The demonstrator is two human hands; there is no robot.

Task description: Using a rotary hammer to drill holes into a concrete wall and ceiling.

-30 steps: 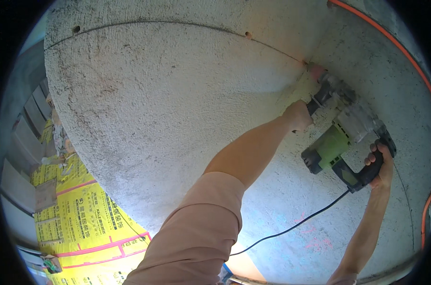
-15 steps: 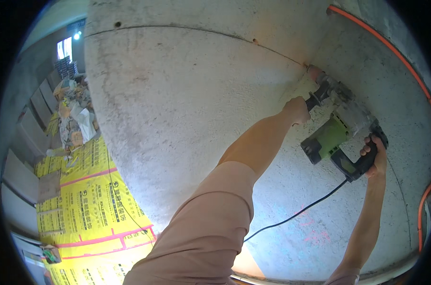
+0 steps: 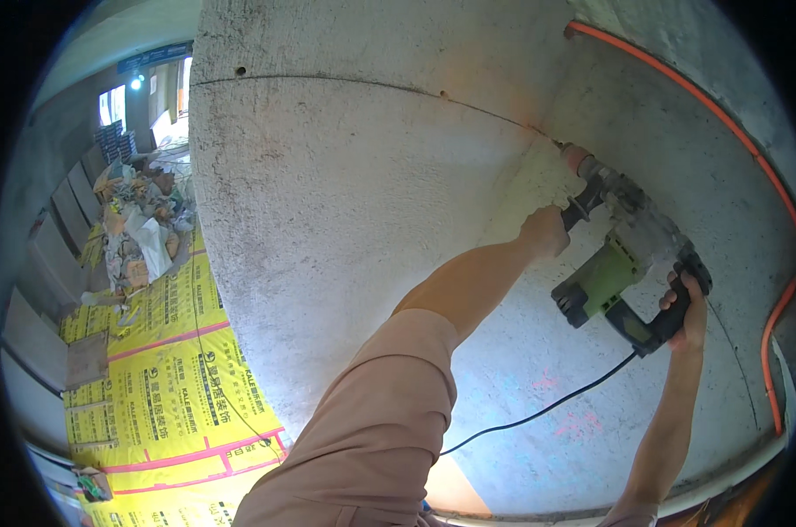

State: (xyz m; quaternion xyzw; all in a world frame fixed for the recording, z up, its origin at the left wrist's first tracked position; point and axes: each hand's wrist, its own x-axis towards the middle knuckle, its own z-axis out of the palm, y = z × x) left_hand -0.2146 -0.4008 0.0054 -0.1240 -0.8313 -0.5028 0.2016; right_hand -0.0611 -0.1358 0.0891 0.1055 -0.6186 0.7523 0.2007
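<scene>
Your left hand [image 3: 545, 234] is wrapped tight round the side handle of the green rotary hammer [image 3: 622, 263], steadying the nose. Your right hand [image 3: 684, 303] is clenched on the rear grip, pushing the bit into the concrete wall [image 3: 363, 193], far right, at the scored line. Black cord [image 3: 538, 408] hangs clear below. An orange conduit [image 3: 723, 123] runs just past the tool.

Your left arm reaches up and forward, nearly straight, its upper part covered by a pale pink sleeve, and your left hand [image 3: 545, 233] is curled into a closed fist. Your right forearm rises bare from the lower edge, and your right hand [image 3: 686, 303] is wrapped shut with its fingers [image 3: 670, 297] hooked over.
</scene>
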